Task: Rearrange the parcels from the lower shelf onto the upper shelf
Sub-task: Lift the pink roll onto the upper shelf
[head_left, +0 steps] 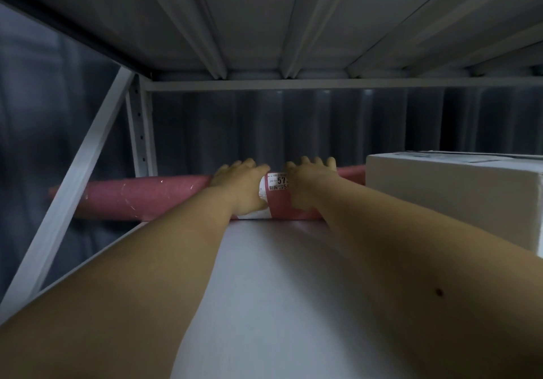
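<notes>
A long pink cylindrical parcel (141,196), matte with pale scuff marks, lies crosswise at the back of the smooth white shelf board (264,290). A white printed label (274,186) wraps its middle. The left hand (239,186) and right hand (308,182) sit close together, fingers curled over the roll either side of the label. A white rectangular box (458,196) stands just beside its right end.
</notes>
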